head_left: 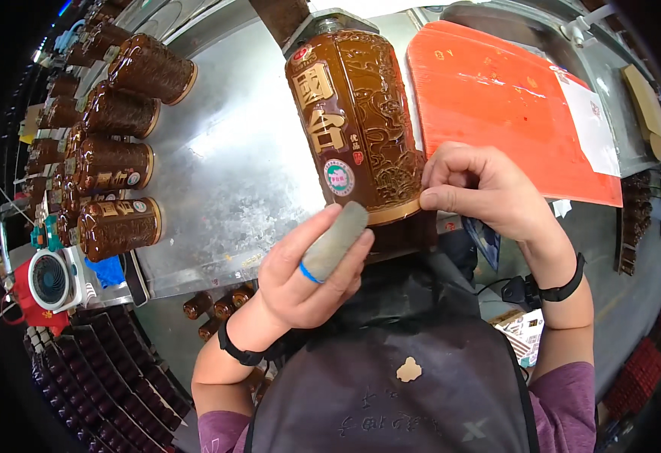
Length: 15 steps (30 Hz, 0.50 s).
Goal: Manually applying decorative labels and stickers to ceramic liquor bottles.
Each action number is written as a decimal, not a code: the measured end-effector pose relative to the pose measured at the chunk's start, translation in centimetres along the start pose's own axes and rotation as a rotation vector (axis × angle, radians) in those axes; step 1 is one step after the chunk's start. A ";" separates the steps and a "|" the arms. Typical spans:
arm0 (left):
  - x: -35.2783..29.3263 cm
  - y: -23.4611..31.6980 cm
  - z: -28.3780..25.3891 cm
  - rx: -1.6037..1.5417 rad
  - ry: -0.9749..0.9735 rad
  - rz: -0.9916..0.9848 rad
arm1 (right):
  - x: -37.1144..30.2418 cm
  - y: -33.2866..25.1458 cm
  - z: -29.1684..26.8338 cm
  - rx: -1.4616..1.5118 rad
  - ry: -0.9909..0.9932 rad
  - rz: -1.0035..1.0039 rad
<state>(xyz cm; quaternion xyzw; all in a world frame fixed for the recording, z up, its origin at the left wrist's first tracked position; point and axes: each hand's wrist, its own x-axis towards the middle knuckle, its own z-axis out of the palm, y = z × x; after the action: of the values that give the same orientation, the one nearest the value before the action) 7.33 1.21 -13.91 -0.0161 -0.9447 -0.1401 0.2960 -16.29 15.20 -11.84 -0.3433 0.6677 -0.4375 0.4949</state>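
Note:
A large brown glass bottle with raised relief, gold lettering and a gold band round its base lies with its base toward me, its clear stopper at the far end. My left hand is beside the base's left corner, fingers stretched toward it. A grey-green cover with a blue band sits over one of these fingers; the thumb is hidden. At the base's right corner is my right hand, thumb and forefinger pinched together against the edge. Whatever lies between those fingertips is too small to make out.
A metal worktop extends under the bottle. Similar brown bottles stand in rows at left, near a small white fan. Orange-red sheets are stacked at right. Dark racks are at lower left.

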 end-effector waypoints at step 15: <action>2.0 0.1 0.3 0.135 0.022 0.164 | 0.2 0.2 0.0 -0.002 -0.077 0.085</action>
<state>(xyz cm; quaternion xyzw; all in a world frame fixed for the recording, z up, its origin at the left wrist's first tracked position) 5.55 1.28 -13.01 -0.0719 -0.9442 -0.0517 0.3173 -16.38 15.14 -12.09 -0.3318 0.6627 -0.4020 0.5378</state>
